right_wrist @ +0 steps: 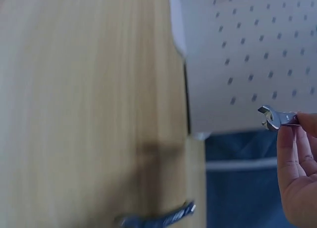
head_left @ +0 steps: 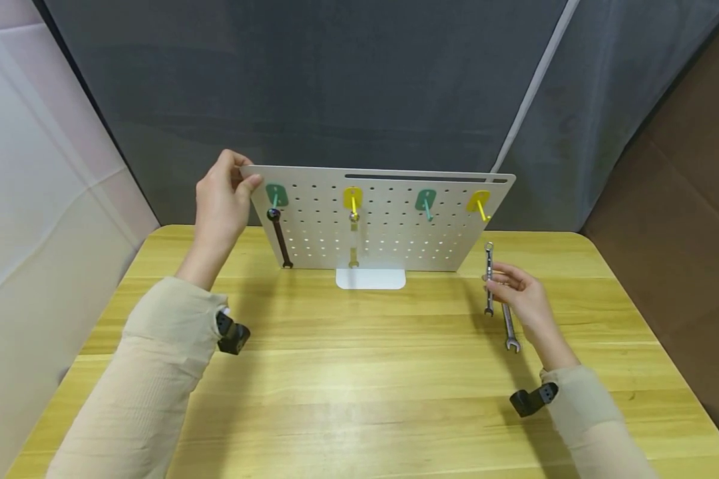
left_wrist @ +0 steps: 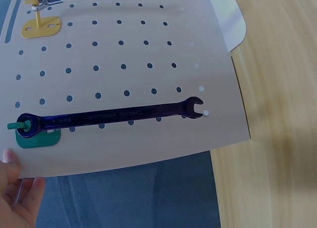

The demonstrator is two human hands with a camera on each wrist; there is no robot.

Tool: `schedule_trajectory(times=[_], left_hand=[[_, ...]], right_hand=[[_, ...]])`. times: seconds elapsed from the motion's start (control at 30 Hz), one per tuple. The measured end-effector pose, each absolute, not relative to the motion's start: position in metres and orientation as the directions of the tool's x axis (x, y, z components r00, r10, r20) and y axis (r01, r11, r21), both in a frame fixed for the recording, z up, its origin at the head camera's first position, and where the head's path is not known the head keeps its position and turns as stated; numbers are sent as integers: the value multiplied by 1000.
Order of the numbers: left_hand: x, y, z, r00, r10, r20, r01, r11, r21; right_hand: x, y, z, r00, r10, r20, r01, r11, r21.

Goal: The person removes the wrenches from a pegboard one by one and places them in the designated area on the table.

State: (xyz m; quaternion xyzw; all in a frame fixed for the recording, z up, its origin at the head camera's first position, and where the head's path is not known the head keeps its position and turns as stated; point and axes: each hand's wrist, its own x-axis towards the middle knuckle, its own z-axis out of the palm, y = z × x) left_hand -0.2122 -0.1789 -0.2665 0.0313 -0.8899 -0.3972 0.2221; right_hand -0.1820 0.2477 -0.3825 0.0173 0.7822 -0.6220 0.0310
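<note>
My left hand [head_left: 218, 199] grips the top left corner of a white pegboard [head_left: 311, 176], thumb in front. In the head view a dark combination wrench [head_left: 281, 241] hangs by its ring end from the left green hook [head_left: 277, 195]. A shiny wrench [head_left: 353, 256] hangs on the yellow hook [head_left: 353, 197] beside it. Right of the board, my right hand [head_left: 521, 293] pinches a small chrome combination wrench [head_left: 488, 266], ring end up; its open end [right_wrist: 271, 119] shows in the right wrist view. Another wrench [head_left: 511, 336] lies on the table below that hand, partly hidden.
Another green hook [head_left: 425, 201] and a yellow hook [head_left: 479, 201] stick out bare on the board's right half. A white foot [head_left: 370, 279] supports the board on the wooden table [head_left: 335, 372]. Dark cloth [head_left: 311, 80] hangs behind.
</note>
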Motion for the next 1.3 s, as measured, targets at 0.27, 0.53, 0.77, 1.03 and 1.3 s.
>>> schedule_trajectory(times=[0.27, 0.53, 0.77, 1.03, 1.3], left_hand=[[-213, -177, -267, -895, -237, 378, 125, 680, 723], [-213, -177, -267, -894, -239, 379, 122, 683, 720], [-213, -177, -268, -892, -237, 384, 126, 686, 717], [-212, -178, -267, -895, -232, 382, 127, 687, 715], [-211, -179, -267, -893, -238, 382, 124, 685, 718]], right_hand=[[-188, 284, -402, -984, 57, -169, 178, 281, -943], [-189, 306, -417, -959, 53, -277, 278, 343, -897], [-188, 316, -425, -941, 61, -334, 329, 399, -856], [-189, 320, -432, -937, 80, -339, 339, 442, -830], [-189, 319, -433, -924, 114, -365, 373, 477, -796]])
